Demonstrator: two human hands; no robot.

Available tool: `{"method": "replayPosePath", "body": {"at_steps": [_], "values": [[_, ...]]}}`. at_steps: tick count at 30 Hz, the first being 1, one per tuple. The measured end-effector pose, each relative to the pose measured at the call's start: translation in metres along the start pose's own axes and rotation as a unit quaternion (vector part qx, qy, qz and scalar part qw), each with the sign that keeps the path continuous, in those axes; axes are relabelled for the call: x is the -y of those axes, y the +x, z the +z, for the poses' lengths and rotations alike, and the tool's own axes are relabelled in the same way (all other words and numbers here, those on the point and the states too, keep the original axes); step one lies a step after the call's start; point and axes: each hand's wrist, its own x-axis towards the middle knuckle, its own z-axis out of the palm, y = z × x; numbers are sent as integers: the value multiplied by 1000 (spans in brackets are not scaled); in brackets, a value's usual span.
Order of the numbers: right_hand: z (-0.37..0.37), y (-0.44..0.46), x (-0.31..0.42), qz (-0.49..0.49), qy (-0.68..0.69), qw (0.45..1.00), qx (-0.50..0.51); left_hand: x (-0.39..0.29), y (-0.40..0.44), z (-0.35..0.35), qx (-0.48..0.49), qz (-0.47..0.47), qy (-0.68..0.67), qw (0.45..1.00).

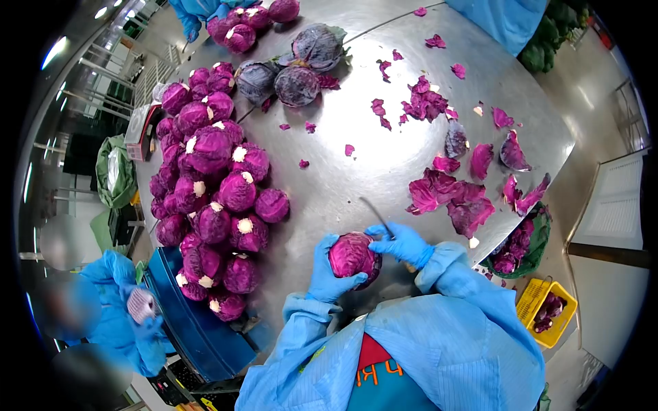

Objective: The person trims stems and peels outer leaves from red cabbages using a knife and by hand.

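Observation:
My left hand (326,275), in a blue glove, is wrapped around the left side of a peeled red cabbage (352,256) near the table's front edge. My gloved right hand (406,246) is closed on a knife (376,215); its dark, thin blade points up and away past the cabbage, and the handle end shows below my palm. The fingers of that hand are at the cabbage's upper right side. To the left lies a large pile of trimmed red cabbages (210,149) with pale cut stems. Loose purple leaves (452,195) are scattered to the right.
Several untrimmed cabbages (297,85) sit farther back on the metal table (322,185). A leaf-filled green bag (541,229) and a yellow crate (569,308) stand off the right edge. A co-worker (113,274) at left holds a cabbage; other blue sleeves (504,20) show across the table.

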Motion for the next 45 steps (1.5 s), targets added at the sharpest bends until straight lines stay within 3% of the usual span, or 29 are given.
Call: {"method": "replayPosePath", "body": {"at_steps": [5, 10, 13, 16, 19, 22, 23, 26, 29, 32, 34, 37, 40, 43, 45], "values": [[9, 4, 19, 62, 61, 993, 74, -21, 1, 6, -58, -134, 21, 989], [2, 8, 18, 62, 36, 994, 84, -14, 8, 13, -83, -126, 44, 988], [8, 6, 11, -114, -180, 976, 36, -8, 5, 10, -85, -121, -3, 989], [15, 9, -5, -215, -218, 951, -31, -7, 1, 6, -61, -99, -32, 993], [8, 3, -2, -202, -290, 934, -44, 3, -2, 2, -28, -32, 23, 999], [-16, 16, -29, -188, -380, 894, -148, -2, -3, -6, 36, 89, 161, 982], [-28, 21, -38, -137, -434, 876, -157, -8, -4, -8, 62, 134, 213, 966], [-56, 17, -49, -114, -455, 849, -244, -18, -14, -5, 33, 144, 306, 941], [-69, 5, -39, -110, -477, 828, -275, -3, -16, -10, 36, 88, 220, 971], [-36, -11, 1, -223, -286, 923, -133, -11, -12, -9, 62, 83, 226, 969], [-11, -8, 14, -228, -210, 951, 0, -19, -9, -8, 78, 105, 259, 957], [10, 12, 23, -183, -293, 933, 101, -17, -2, -14, 127, 90, 274, 949], [6, 28, 22, -189, -270, 932, 149, -16, -2, -7, 94, 23, 120, 988], [3, 23, 36, -184, -351, 907, 144, -12, 6, -5, 137, 31, 95, 986], [7, 23, 31, -223, -408, 880, 94, -18, 4, -1, 53, 89, 166, 981]]}}
